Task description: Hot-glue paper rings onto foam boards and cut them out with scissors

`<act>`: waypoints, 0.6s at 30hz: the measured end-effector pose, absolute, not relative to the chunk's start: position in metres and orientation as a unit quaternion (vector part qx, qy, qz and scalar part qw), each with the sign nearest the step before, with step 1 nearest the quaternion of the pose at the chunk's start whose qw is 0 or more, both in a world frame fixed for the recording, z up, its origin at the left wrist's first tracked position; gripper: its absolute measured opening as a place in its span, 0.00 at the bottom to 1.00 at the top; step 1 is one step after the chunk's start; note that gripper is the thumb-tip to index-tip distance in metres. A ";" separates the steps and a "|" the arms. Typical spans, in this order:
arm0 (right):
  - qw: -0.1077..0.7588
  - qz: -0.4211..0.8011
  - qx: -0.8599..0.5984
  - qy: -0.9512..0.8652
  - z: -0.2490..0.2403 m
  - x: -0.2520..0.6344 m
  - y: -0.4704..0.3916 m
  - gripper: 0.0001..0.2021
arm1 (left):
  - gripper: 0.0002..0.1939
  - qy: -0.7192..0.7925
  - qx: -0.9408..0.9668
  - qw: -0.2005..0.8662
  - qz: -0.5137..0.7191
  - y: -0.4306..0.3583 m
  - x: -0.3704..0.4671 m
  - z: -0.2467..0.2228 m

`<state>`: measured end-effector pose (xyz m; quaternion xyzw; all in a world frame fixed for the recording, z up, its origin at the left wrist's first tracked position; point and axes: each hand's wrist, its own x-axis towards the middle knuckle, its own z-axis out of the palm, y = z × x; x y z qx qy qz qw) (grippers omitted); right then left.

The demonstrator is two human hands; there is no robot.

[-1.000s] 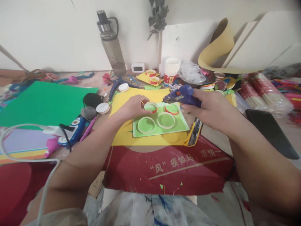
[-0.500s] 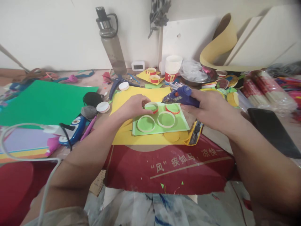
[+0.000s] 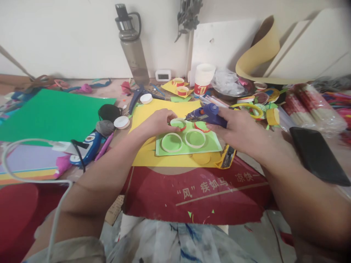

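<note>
My right hand (image 3: 234, 126) grips a blue glue gun (image 3: 207, 114), its nozzle pointing left, close to the rim of a red-edged paper ring (image 3: 178, 125). The fingers of my left hand (image 3: 163, 122) are closed on the left side of that ring. It stands on a light green sheet (image 3: 164, 151), together with a second red-edged ring (image 3: 202, 126) and two pale rings, one at front left (image 3: 172, 142) and one at front right (image 3: 195, 138). Yellow paper (image 3: 142, 159) lies under the green sheet.
A yellow cutter (image 3: 227, 157) lies right of the green sheet. Behind stand a bottle (image 3: 134, 54), a small clock (image 3: 163, 75) and stacked paper cups (image 3: 203, 80). A black phone (image 3: 318, 155) is at right, green card (image 3: 55, 117) at left. Red cardboard (image 3: 192, 197) is in front.
The glue gun in my right hand has moved left, its nozzle now nearer the ring at my left hand. My left hand stays at the ring. The whole view has shifted slightly.
</note>
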<state>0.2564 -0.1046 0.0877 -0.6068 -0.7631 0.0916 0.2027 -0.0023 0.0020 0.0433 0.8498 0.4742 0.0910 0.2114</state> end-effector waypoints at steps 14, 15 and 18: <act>0.179 0.123 -0.596 -0.773 0.082 0.247 -0.103 0.08 | 0.31 0.470 0.851 0.216 0.086 0.002 -0.002 0.044; 0.178 0.122 -0.595 -0.774 0.081 0.246 -0.102 0.08 | 0.32 0.470 0.851 0.218 0.085 0.002 -0.002 0.044; 0.178 0.125 -0.591 -0.777 0.078 0.246 -0.102 0.09 | 0.36 0.472 0.847 0.228 0.085 0.002 -0.002 0.045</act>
